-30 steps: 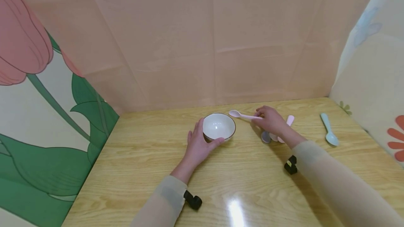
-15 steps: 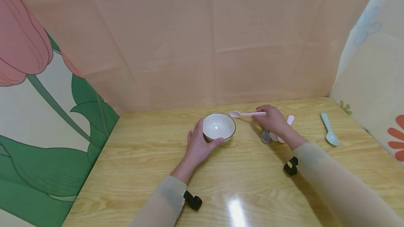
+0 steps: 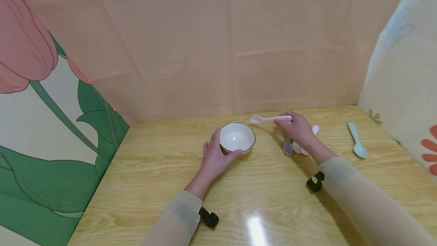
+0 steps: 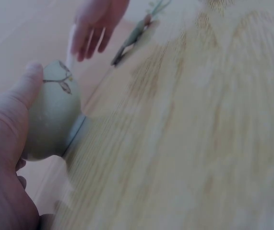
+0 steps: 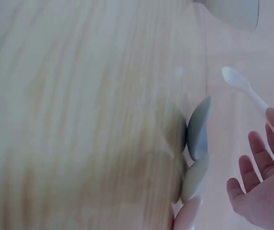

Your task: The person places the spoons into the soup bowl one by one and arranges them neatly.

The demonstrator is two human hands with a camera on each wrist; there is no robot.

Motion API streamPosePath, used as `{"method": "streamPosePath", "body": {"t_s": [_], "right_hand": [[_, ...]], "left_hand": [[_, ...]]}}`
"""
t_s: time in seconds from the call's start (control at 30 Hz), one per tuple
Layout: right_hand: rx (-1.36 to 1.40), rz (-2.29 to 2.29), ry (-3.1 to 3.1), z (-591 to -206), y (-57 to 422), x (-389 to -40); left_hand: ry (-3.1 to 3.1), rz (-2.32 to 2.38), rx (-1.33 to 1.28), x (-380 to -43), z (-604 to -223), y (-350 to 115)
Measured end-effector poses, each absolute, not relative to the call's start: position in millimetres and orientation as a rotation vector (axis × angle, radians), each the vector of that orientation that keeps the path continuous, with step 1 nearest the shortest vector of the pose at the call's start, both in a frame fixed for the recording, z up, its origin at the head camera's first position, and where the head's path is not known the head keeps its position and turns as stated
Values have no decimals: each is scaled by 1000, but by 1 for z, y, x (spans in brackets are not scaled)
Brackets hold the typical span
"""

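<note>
A white bowl point(image 3: 237, 137) with a dark rim stands upright on the wooden table. My left hand point(image 3: 217, 158) holds its left and near sides, thumb at the front; in the left wrist view, a leaf pattern marks the outside of the bowl point(image 4: 55, 112). My right hand point(image 3: 297, 130) pinches a pale pink spoon point(image 3: 268, 119) by the handle, raised above the table. The spoon's head points left, behind the bowl's right side. In the right wrist view, thumb and forefinger grip the handle while the other fingers of the right hand point(image 5: 266, 177) spread loosely.
Under my right hand lie a grey-blue spoon point(image 3: 288, 147), a cream spoon point(image 3: 296, 147) and a pink spoon point(image 3: 315, 129), partly hidden. A light blue spoon point(image 3: 356, 139) lies farther right. A peach backdrop point(image 3: 191, 48) rises behind the table point(image 3: 153, 185).
The pink spoon has lifted off the table and shifted slightly right, with my right hand moving up and back. My left hand and the bowl have not moved.
</note>
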State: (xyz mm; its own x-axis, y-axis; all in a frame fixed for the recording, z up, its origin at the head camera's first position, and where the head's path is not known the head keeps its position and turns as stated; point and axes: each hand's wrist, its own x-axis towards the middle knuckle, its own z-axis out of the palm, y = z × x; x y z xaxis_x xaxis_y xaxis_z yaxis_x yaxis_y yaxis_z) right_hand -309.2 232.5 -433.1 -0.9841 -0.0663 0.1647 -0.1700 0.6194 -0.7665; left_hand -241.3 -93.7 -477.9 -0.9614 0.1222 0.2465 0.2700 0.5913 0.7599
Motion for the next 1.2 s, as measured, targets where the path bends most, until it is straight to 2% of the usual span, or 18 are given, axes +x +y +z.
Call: {"method": "streamPosePath", "body": {"t_s": [1.2], "right_hand": [[288, 1675, -2368, -376, 178, -296]], "left_hand": [[-2660, -1282, -332, -241, -476, -93]]}}
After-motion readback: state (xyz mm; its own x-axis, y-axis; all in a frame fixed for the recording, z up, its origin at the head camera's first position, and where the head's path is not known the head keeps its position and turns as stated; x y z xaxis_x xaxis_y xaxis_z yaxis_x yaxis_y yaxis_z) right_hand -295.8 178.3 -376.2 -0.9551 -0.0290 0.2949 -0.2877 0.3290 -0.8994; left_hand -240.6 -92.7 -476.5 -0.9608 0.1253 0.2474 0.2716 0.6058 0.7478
